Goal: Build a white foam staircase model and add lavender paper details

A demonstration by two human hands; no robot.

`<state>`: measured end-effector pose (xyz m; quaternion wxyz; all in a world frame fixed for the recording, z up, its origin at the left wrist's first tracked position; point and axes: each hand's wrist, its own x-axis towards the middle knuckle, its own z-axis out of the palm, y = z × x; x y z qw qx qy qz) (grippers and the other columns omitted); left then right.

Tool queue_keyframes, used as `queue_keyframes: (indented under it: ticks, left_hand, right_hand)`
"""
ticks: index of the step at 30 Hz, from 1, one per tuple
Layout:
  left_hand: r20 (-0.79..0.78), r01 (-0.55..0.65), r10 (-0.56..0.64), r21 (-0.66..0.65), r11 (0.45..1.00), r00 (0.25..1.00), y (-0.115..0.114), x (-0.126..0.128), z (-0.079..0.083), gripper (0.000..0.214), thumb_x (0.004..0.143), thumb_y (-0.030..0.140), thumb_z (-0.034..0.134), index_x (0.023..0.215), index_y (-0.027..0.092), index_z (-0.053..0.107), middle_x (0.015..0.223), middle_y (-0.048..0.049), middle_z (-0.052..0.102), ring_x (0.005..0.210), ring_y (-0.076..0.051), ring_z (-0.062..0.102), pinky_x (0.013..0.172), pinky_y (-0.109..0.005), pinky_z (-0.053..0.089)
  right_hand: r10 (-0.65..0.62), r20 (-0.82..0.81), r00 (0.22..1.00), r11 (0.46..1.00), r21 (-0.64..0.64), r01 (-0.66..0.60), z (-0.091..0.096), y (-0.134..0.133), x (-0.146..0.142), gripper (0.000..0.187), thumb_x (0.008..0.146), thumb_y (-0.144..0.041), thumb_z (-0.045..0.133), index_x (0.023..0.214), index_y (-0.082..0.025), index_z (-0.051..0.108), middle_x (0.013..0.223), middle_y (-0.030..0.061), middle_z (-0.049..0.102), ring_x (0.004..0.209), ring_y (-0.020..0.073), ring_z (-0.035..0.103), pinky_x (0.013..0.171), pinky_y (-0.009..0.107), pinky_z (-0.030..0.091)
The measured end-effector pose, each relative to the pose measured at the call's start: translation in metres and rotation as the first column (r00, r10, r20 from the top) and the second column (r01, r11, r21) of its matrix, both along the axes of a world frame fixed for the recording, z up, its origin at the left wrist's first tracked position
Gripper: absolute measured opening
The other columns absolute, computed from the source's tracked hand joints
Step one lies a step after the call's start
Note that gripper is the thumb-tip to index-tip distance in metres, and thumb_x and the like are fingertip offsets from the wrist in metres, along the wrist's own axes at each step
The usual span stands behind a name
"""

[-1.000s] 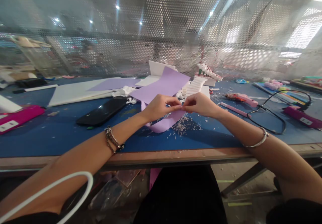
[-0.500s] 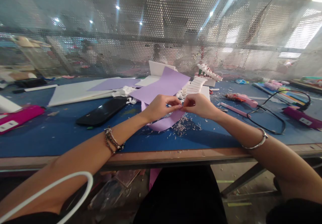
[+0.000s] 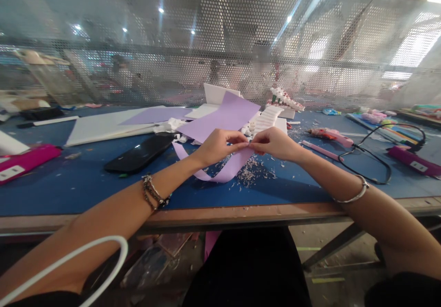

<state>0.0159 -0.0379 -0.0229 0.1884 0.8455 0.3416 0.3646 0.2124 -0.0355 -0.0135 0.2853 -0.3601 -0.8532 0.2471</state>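
My left hand [image 3: 220, 146] and my right hand [image 3: 272, 142] meet fingertip to fingertip above the blue table. Between them they pinch the upper end of a curled strip of purple paper [image 3: 229, 168]. The rest of the strip loops down to the left, passing behind my left wrist, its far end near the phone. Both hands are closed, with thumbs against index fingers. Small paper shreds [image 3: 250, 171] lie scattered under the hands. Just beyond them a purple sheet [image 3: 222, 116] rests on white pieces.
A black phone [image 3: 141, 153] lies to the left, near a magenta case [image 3: 29, 162]. White boards [image 3: 99, 125] sit behind it. Rightward are a pink glue gun [image 3: 332, 137] with a black cord [image 3: 387, 180], a pink stick [image 3: 322, 150] and a magenta power strip [image 3: 415, 160]. Perforated metal stands behind.
The purple strip has swung and unrolled leftward, its free end now showing beyond my left wrist. Both hands stay almost in place, still pinching.
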Motion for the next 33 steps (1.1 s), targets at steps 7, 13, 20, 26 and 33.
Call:
queue_keyframes:
  ticks: [7, 13, 20, 26, 33]
  left_hand:
    - [0.09, 0.003, 0.013, -0.166, 0.986, 0.996, 0.0037, 0.001, -0.0007, 0.034, 0.074, 0.045, 0.06, 0.08, 0.012, 0.067, 0.074, -0.005, 0.067, 0.064, -0.012, 0.057, 0.06, -0.023, 0.043]
    - [0.087, -0.001, 0.015, -0.156, 0.988, 0.996, 0.0061, -0.0002, -0.0024, 0.031, 0.076, 0.044, 0.059, 0.08, 0.014, 0.067, 0.074, -0.0038, 0.066, 0.065, -0.011, 0.056, 0.061, -0.023, 0.043]
    - [0.116, 0.023, -0.001, -0.192, 0.981, 0.993, 0.0046, 0.0007, -0.002, 0.03, 0.074, 0.043, 0.061, 0.082, 0.015, 0.067, 0.08, -0.005, 0.069, 0.071, -0.013, 0.059, 0.068, -0.024, 0.046]
    - [0.144, 0.031, -0.003, -0.192, 0.981, 0.99, 0.0033, 0.0024, -0.0015, 0.031, 0.073, 0.042, 0.064, 0.082, 0.013, 0.066, 0.081, -0.0055, 0.068, 0.073, -0.013, 0.059, 0.069, -0.025, 0.046]
    - [0.147, 0.026, 0.0, -0.176, 0.984, 0.989, 0.0035, 0.0024, -0.0013, 0.032, 0.072, 0.042, 0.063, 0.085, 0.013, 0.065, 0.081, -0.0055, 0.067, 0.074, -0.014, 0.059, 0.07, -0.026, 0.046]
  right_hand:
    - [-0.056, -0.113, 0.992, 0.998, -0.039, 0.051, -0.0011, -0.0023, -0.0047, 0.02, 0.075, -0.03, 0.059, 0.063, -0.014, 0.059, 0.052, -0.0014, 0.053, 0.049, 0.0058, 0.046, 0.049, 0.023, 0.035]
    - [-0.081, -0.121, 0.989, 0.996, 0.014, 0.083, -0.0032, -0.0022, -0.0063, 0.02, 0.072, -0.031, 0.06, 0.063, -0.013, 0.06, 0.056, -0.0005, 0.056, 0.052, 0.006, 0.046, 0.051, 0.023, 0.035]
    - [-0.086, -0.133, 0.987, 0.994, 0.05, 0.094, -0.0049, -0.0014, -0.0062, 0.018, 0.069, -0.031, 0.062, 0.063, -0.014, 0.06, 0.061, 0.0011, 0.06, 0.056, 0.0073, 0.049, 0.055, 0.024, 0.038]
    - [-0.095, -0.139, 0.986, 0.994, 0.048, 0.102, -0.0048, -0.0022, -0.0081, 0.018, 0.068, -0.03, 0.064, 0.062, -0.014, 0.057, 0.062, 0.0008, 0.059, 0.057, 0.0075, 0.049, 0.055, 0.024, 0.038]
    - [-0.092, -0.112, 0.989, 0.987, 0.123, 0.106, -0.0043, -0.0026, -0.0075, 0.02, 0.068, -0.03, 0.064, 0.064, -0.015, 0.052, 0.062, -0.0012, 0.054, 0.058, 0.0073, 0.046, 0.056, 0.024, 0.038]
